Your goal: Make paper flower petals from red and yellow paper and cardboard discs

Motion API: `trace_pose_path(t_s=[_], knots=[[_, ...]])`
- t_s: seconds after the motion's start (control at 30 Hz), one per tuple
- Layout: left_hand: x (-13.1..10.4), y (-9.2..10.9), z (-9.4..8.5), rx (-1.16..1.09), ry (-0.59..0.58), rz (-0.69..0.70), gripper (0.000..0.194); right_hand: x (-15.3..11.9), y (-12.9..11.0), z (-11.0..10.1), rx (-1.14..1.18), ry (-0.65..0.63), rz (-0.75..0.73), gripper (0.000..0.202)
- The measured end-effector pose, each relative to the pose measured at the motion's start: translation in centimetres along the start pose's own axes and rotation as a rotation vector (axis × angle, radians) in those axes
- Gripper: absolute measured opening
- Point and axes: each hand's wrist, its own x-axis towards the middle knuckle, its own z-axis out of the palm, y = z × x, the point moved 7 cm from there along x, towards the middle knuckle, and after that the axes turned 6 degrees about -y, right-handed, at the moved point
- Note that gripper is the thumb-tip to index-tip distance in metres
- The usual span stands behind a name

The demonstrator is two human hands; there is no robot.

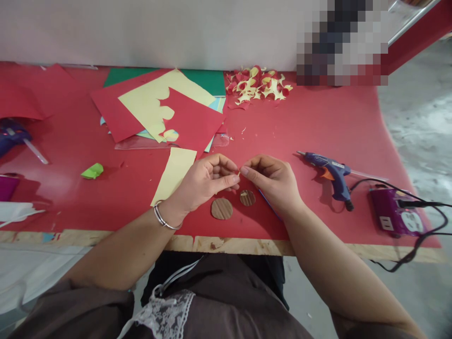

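Observation:
My left hand (208,181) and my right hand (273,181) meet over the red table, both closed in a pinch. Between their fingertips is a small yellowish piece (239,173), probably paper, mostly hidden by the fingers. Just below lie two flat brown discs with a wood-grain look: a larger disc (221,209) and a smaller disc (247,199), which has a small pale yellow bit on it. A thin blue stick (270,205) runs partly under my right hand. A pale yellow paper strip (173,174) lies behind my left wrist.
Red, yellow and green paper sheets (197,110) are stacked at the back, beside a heap of scraps (257,84). To the right lie a blue glue gun (328,172) and a purple box (397,212) with black cables. Another glue gun (12,136) and green paper (92,171) are left.

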Motion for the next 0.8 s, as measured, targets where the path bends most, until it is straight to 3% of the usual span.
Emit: trace_pose_path(t_s=[0.3, 0.53, 0.8], knots=[[0.1, -0.3, -0.2, 0.062, -0.028, 0.010, 0.034, 0.0, -0.1, 0.0, 0.016, -0.011, -0.009, 0.029], [-0.1, 0.3, -0.1, 0.159, -0.057, 0.031, 0.022, -0.1, -0.1, 0.2, 0.005, -0.027, 0.018, 0.031], [-0.1, 1.3, -0.8, 0.323, 0.072, 0.147, 0.020, -0.1, 0.3, 0.1, -0.027, -0.038, 0.027, 0.034]])
